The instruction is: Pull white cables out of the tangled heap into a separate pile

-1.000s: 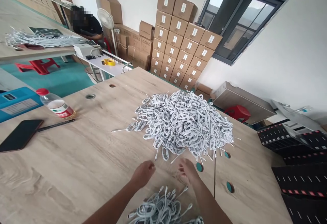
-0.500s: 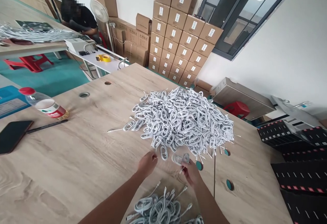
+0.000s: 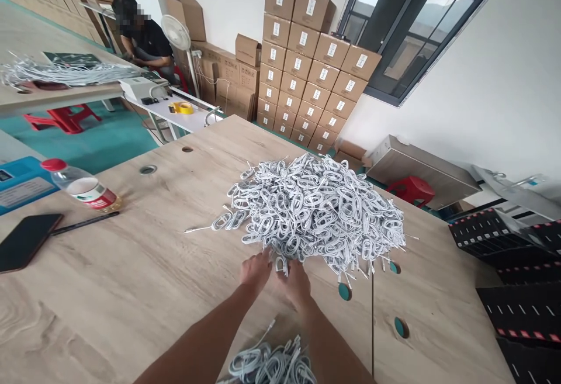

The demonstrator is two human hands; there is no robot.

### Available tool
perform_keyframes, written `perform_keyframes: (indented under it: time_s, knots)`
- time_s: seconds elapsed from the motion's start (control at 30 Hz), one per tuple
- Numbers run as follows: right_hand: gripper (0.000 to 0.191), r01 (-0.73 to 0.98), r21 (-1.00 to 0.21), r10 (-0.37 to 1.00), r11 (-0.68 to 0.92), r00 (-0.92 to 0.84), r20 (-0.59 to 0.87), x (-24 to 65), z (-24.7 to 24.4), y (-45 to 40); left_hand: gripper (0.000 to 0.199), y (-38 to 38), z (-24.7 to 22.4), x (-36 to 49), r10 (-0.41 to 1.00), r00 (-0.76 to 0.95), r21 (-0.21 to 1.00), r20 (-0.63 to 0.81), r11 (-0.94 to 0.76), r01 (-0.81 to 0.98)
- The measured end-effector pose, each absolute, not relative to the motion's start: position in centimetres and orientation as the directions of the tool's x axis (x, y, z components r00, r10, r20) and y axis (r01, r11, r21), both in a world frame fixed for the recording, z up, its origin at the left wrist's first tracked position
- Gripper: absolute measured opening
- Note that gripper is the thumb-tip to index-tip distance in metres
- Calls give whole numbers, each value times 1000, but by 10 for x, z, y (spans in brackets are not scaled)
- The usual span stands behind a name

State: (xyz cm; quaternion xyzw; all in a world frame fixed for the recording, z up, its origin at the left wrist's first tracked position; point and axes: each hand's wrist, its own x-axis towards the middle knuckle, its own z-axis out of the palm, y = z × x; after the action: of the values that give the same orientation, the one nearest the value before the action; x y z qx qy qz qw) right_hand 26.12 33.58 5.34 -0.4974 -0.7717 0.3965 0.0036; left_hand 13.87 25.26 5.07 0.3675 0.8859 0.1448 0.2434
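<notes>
On the wood-grain tabletop [image 3: 166,279], a coiled white cable [image 3: 281,264] sits between left hand [image 3: 256,271] and right hand [image 3: 296,283], near the cable heap [image 3: 319,208], each grip's opening and hold impossible to tell, stacked cartons [image 3: 298,64] lining the far wall [image 3: 232,4].

Heap of white-grey cables [image 3: 319,214] on bench [image 3: 109,290], wound into oval coils, piled loosely, plug ends poking out at edges; stray coil [image 3: 221,221] at left fringe, straight end stretched outward; another coil [image 3: 281,265] at near edge, partly covered; smaller cable bunch [image 3: 269,365] nearer, loops overlapping, cut off below
</notes>
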Motion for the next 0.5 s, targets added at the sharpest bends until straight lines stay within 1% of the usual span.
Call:
perform_keyframes:
  time_s: [0.07, 0.1, 0.13, 0.17, 0.23, 0.3, 0.33, 0.37, 0.43, 0.5]
  knots:
    - [24, 795, -565, 789, 219, -485, -377, 249, 47, 333, 40, 255, 50, 133, 722, -596, 399, -350, 691, 603]
    - [17, 805, -553, 792, 217, -476, -383, 249, 44, 333, 41, 255, 50, 130, 724, -591, 388, -356, 690, 611]
    - [8, 804, -565, 787, 189, -468, -403, 253, 42, 333, 43, 255, 50, 127, 727, -587, 382, -356, 687, 618]
    - [3, 789, -601, 773, 127, -458, -438, 260, 41, 333, 43, 253, 50, 125, 731, -585, 380, -352, 683, 624]
    - [12, 732, -678, 711, -67, -442, -547, 281, 43, 332, 42, 250, 51, 120, 741, -583, 389, -334, 671, 631]
    - [16, 661, -711, 587, -240, -484, -649, 308, 51, 326, 36, 245, 53, 117, 746, -593, 404, -303, 665, 628]
    - [18, 643, -712, 512, -282, -527, -678, 323, 57, 321, 33, 242, 55, 116, 743, -605, 412, -286, 665, 623]
    - [19, 644, -709, 430, -288, -575, -696, 338, 63, 315, 31, 238, 57, 115, 739, -618, 420, -269, 667, 615]
    - [19, 675, -703, 266, -224, -651, -711, 367, 77, 305, 31, 228, 62, 115, 732, -639, 439, -237, 667, 602]
    - [14, 712, -694, 125, -106, -683, -719, 388, 91, 300, 27, 213, 66, 117, 738, -642, 467, -208, 651, 598]
